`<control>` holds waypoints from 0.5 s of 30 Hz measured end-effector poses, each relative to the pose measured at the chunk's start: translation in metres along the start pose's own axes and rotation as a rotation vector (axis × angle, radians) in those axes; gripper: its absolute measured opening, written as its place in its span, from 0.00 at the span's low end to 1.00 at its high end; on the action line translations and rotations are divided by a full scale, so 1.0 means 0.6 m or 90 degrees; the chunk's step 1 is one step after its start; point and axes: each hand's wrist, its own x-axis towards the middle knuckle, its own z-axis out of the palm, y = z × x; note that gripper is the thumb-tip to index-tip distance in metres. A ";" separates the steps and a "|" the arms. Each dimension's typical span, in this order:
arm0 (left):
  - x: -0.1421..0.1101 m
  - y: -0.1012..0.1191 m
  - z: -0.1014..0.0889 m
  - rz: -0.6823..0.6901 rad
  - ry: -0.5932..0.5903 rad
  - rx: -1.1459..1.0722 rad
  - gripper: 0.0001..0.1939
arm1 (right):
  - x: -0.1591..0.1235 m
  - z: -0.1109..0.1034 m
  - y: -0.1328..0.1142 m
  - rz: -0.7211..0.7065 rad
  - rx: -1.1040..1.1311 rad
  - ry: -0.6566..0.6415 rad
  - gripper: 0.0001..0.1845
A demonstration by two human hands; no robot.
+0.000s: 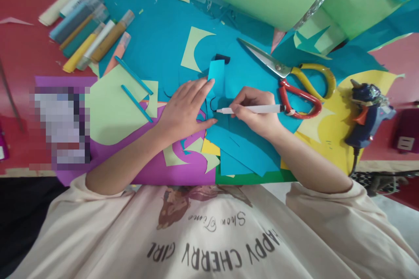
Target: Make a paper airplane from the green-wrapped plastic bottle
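My left hand (186, 107) lies flat with fingers stretched out, pressing down a small teal paper strip (216, 74) on the teal sheets. My right hand (253, 109) is closed around a white marker pen (255, 109), held sideways with its tip at a black curved line drawn on the teal paper just right of my left fingers. The pen's black cap (222, 58) rests above the strip.
Scissors with red and yellow handles (294, 80) lie to the right, a blue glue gun (368, 113) farther right. Several markers (88, 30) sit at upper left. Two teal sticks (135, 91) lie on light green paper. Purple, yellow and green sheets surround the work.
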 end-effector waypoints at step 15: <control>-0.001 0.001 -0.002 0.005 0.002 0.003 0.39 | 0.001 0.000 0.014 -0.060 0.034 0.121 0.12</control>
